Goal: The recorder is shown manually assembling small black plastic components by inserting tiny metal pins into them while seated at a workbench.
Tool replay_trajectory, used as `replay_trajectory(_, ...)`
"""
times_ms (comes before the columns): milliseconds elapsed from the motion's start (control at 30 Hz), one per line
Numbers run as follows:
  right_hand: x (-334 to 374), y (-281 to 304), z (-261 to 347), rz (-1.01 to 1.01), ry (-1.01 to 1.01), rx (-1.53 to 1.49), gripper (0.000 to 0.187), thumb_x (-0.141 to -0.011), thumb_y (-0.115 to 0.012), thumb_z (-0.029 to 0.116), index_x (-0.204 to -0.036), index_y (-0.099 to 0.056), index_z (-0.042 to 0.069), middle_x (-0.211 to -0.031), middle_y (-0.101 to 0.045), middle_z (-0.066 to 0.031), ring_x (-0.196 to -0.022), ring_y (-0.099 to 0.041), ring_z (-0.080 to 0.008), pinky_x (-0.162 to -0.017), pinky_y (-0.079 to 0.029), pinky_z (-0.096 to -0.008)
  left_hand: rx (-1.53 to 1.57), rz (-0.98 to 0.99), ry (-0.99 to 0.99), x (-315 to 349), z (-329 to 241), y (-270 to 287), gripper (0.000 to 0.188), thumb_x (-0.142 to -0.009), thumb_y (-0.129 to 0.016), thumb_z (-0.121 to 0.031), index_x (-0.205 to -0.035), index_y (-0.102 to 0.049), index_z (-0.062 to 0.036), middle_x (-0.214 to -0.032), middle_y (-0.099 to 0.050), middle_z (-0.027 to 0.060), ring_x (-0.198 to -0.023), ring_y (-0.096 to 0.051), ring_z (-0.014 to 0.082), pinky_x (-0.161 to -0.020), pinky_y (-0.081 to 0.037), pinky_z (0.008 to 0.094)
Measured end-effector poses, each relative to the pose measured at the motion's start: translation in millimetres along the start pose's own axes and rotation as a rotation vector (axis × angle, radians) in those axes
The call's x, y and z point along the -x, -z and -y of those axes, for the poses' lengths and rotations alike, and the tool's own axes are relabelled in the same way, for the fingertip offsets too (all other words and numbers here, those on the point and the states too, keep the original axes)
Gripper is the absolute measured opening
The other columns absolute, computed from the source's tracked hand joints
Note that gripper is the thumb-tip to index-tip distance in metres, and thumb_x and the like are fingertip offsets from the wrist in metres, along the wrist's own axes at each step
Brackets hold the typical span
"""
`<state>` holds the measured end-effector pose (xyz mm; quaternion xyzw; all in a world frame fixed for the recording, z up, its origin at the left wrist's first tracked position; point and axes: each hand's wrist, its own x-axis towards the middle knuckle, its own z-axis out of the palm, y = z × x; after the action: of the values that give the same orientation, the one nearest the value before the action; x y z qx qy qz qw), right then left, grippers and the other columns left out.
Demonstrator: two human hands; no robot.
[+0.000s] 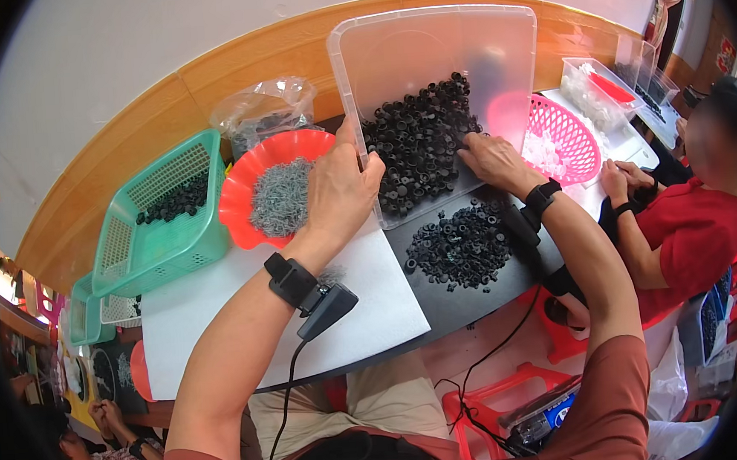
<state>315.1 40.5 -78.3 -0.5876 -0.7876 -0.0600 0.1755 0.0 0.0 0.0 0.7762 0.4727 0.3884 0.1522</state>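
A large clear plastic bin (433,46) stands tilted toward me, with many small black round caps (418,141) heaped in it. My left hand (342,185) is closed round the bin's left rim. Inside it, at the right side of the heap, my right hand (498,161) has its fingers curled against the caps. Whatever those fingertips hold is hidden. Below the bin's near edge, a loose pile of small black parts (460,249) lies on the dark table. Close to my left hand, a red scalloped bowl (234,201) contains many thin grey metal pieces (276,198).
At left is a green basket (117,239) with black parts, and behind the bowl a clear plastic bag (266,105). White paper (373,298) covers the table's front. A pink basket (580,142) holds white pieces. A co-worker in red (693,224) sits at right. Cables hang from my wristbands.
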Motion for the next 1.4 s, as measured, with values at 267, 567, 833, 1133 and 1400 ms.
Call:
replay_trajectory(267, 6.0, 30.3, 6.7, -0.084, -0.121, -0.225, 0.029, -0.100, -0.061, 0.026, -0.098, -0.065, -0.003, -0.087, -0.068, -0.0281, -0.086, -0.065, -0.0485, -0.078, -0.050, -0.0530, -0.020, -0.017, -0.031, 1.9, 11.8, 0.5, 0.068, -0.090, -0.066, -0.025, -0.146, -0.043, 0.0054, -0.102, -0.072, 0.0258, -0.088, -0.070, 0.0444, -0.081, -0.055, 0.0512)
replay_trajectory(567, 16.1, 56.2, 32.2, -0.197, -0.211, -0.548, 0.034, -0.100, -0.064, 0.027, -0.100, -0.069, -0.006, -0.078, -0.068, -0.0143, -0.071, -0.066, -0.0234, -0.068, -0.051, -0.0379, 0.148, -0.038, 0.021, 34.2, -1.1, 33.6, 0.075, -0.088, -0.074, -0.031, -0.145, -0.045, 0.0073, -0.124, -0.067, 0.0277, -0.094, -0.071, 0.0382, -0.087, -0.055, 0.0467)
replay_trajectory(833, 63.9, 114.6, 171.7, 0.025, -0.417, -0.909, 0.028, -0.103, -0.061, 0.031, -0.094, -0.066, 0.005, -0.073, -0.054, 0.0055, -0.050, -0.044, -0.0016, -0.043, -0.034, -0.0193, 0.356, -0.054, 0.118, 119.2, 29.4, 135.7, 0.060, -0.093, -0.074, -0.009, -0.147, -0.050, 0.0005, -0.131, -0.064, 0.0131, -0.079, -0.065, 0.0060, -0.073, -0.054, 0.0232)
replay_trajectory(1133, 63.0, 67.0, 323.2, 0.220, 0.095, -0.728, 0.022, -0.098, -0.069, 0.016, -0.108, -0.065, -0.003, -0.079, -0.066, -0.0145, -0.069, -0.060, -0.0163, -0.066, -0.051, -0.0328, 0.297, -0.252, 0.385, 235.9, 99.9, 210.4, 0.048, -0.095, -0.073, -0.008, -0.139, -0.058, 0.0017, -0.127, -0.068, 0.0117, -0.083, -0.063, 0.0048, -0.075, -0.053, 0.0213)
replay_trajectory(1400, 20.9, -11.5, 405.7, 0.143, 0.551, -0.351, 0.024, -0.098, -0.064, 0.024, -0.102, -0.062, 0.000, -0.093, -0.069, -0.0204, -0.076, -0.069, -0.0415, -0.068, -0.055, -0.0480, 0.108, -0.195, 0.323, 273.0, 114.7, 203.6, 0.040, -0.089, -0.076, -0.013, -0.126, -0.067, 0.0007, -0.116, -0.071, 0.0168, -0.085, -0.072, 0.0234, -0.071, -0.058, 0.0323)
